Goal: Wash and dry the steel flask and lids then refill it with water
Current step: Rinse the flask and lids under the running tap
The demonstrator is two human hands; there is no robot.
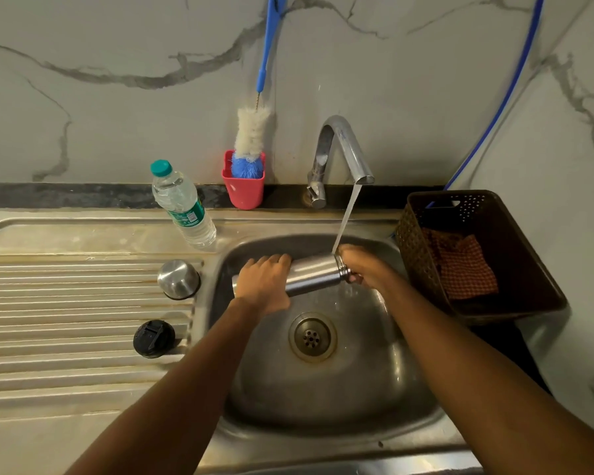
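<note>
Both hands grip flask [314, 273] sideways under tap [343, 149]

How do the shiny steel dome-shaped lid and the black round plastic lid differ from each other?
The shiny steel dome-shaped lid is bright and smooth; the black round plastic lid is dark with a moulded top. The steel lid stands taller; the black lid is flatter. Both rest on the ribbed steel drainboard, untouched.

Your picture is a bit dim and yellowish. Soft light falls from above. The sink [357, 389] shines below your left hand [264, 286], and the steel flask [314, 274] in it gleams. Right of your right hand [364, 265], the basket [415, 248] is dark. Edge lines bend.
</note>
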